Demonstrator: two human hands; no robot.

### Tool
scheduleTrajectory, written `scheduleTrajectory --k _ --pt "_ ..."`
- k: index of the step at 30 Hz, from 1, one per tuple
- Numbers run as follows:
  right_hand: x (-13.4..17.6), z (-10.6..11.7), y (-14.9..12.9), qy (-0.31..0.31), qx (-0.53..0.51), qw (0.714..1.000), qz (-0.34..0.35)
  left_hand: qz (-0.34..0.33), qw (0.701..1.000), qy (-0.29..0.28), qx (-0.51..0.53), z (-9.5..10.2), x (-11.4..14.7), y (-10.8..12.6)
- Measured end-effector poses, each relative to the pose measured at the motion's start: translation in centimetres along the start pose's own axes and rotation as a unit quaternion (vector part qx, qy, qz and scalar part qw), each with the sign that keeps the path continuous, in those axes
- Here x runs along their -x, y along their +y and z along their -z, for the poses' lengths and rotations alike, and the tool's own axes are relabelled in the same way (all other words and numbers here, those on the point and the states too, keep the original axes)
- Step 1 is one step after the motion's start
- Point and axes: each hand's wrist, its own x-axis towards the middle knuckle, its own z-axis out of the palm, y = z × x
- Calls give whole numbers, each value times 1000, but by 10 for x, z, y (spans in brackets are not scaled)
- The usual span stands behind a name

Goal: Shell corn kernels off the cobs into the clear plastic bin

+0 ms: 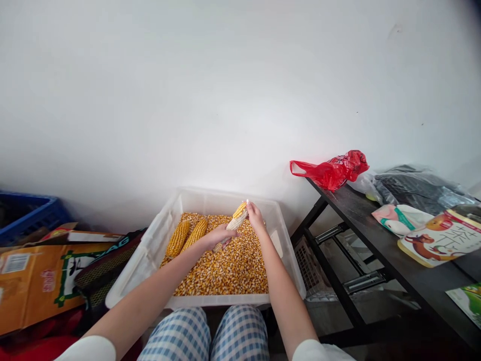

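Note:
Over a translucent plastic bin (150, 250) full of loose corn kernels (225, 271), I hold a partly stripped corn cob (236, 220). Its far end still carries yellow kernels, while the middle is bare and pale. My left hand (221, 235) is wrapped round the lower part of the cob. At the upper end, my right hand (255, 216) grips the tip with thumb and fingers. Two full yellow corn cobs (187, 236) lie side by side on the kernels at the bin's left.
A black table (361, 220) on the right bears a red plastic bag (334, 170), a clear-wrapped dark bundle (417, 183) and a printed package (439, 235). Left of the bin are an orange cardboard box (33, 281) and a blue crate (33, 215). A white wall (210, 100) rises behind.

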Motion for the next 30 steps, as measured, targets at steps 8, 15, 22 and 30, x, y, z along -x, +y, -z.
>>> scheduleTrajectory --k 8,15,22,30 --pt "2 0 4 10 139 988 70 6 1000 -3 -12 8 -2 -5" --pt "10 1 -9 7 308 932 193 10 999 -32 -15 12 -2 -4" --pt "0 3 4 92 170 978 83 13 999 -20 -39 12 0 -3" --pt "2 -1 -1 -9 87 994 65 19 1000 -7 -17 15 -1 -2"
